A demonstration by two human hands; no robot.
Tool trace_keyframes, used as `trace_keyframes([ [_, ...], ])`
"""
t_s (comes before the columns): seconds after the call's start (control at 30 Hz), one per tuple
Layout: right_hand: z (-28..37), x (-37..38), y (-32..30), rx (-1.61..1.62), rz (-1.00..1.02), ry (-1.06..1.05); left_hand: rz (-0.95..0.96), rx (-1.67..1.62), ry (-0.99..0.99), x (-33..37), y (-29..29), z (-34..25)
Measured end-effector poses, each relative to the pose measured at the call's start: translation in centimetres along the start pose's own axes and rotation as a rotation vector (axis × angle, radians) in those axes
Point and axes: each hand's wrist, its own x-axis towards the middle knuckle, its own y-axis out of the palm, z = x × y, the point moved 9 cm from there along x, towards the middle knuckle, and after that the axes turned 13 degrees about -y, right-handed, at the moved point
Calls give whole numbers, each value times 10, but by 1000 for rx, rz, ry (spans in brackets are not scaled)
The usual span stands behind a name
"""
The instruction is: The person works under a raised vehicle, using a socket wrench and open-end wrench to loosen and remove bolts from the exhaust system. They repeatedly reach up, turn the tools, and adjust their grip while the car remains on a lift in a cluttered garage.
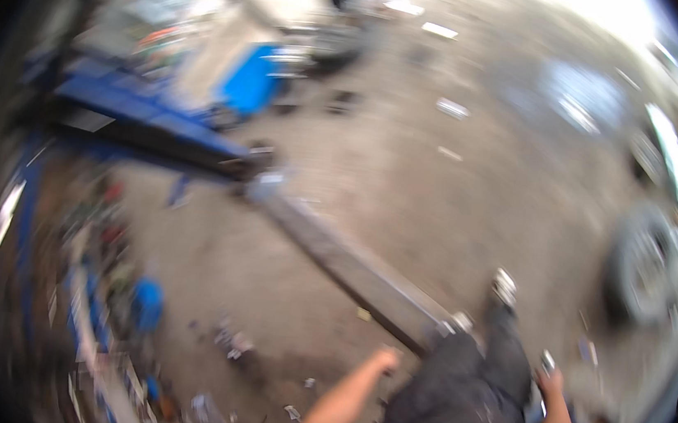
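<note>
Motion smears the whole head view. My left hand (pixel 384 360) hangs beside my left thigh, near the lower end of a long grey metal beam (pixel 351 254). Its fingers are too blurred to read, and nothing held shows in it. Beside my right leg, my right hand (pixel 552 383) is closed around a small silvery metal object (pixel 548 362), whose kind I cannot make out. My legs in dark trousers (pixel 452 397) are between the hands, one shoe (pixel 504 287) on the floor ahead.
The grey beam runs across the floor to a blue steel frame (pixel 150 121) at left. A wheel with a tyre (pixel 643 264) stands at right. A bright blue box-like thing (pixel 250 78) is farther off. Cluttered parts and a blue container (pixel 147 304) lie at lower left.
</note>
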Motion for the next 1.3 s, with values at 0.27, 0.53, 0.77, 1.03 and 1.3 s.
trace_keyframes([
  [0.27,118,195,20,32,308,-81,-99,-620,-176,27,-44,-59],
  [0.53,228,279,35,-257,543,-191,-298,-772,-239,63,16,-197],
  [0.77,285,296,66,-375,641,-310,-338,-1163,-348,1,-22,-157],
  [1.03,294,269,148,-389,831,-574,-478,-1623,-321,-111,-49,-123],
  [1.3,271,103,145,-619,974,-425,-597,-1811,-141,-159,-58,-123],
])
